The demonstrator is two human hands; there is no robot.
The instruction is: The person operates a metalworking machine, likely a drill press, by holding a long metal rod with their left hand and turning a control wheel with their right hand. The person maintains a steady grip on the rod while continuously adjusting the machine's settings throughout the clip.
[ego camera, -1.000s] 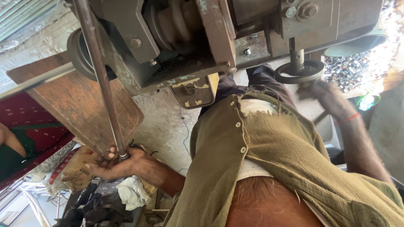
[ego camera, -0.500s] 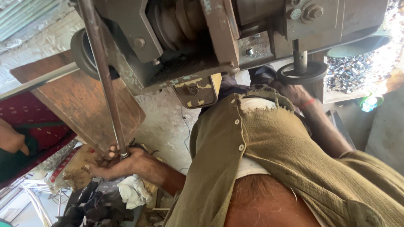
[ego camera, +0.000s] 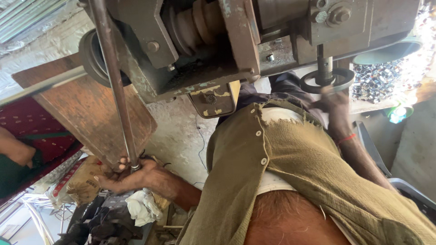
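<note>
Setting: workshop, grey machine [ego camera: 213, 50] overhead.
Left hand [ego camera: 129, 177]: closed around rod [ego camera: 116, 86] below machine.
Right hand [ego camera: 334, 97]: at handwheel [ego camera: 328, 80]; grip apparently closed, blurred.

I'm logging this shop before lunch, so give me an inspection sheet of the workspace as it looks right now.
Surface: bare concrete floor, dusty.
Job's things: long steel rod running slantwise past a heavy machine; small handwheel under the machine.
Clutter: white rag, printed sack, dark scrap, heap of shiny metal bits.
Hands: left hand closed around the rod's lower end; right hand at the handwheel, blurred, grip unclear.
Cables: one thin wire trailing on the floor.
Surroundings: wooden board leaning behind the rod; another person's arm at the left edge.
</note>
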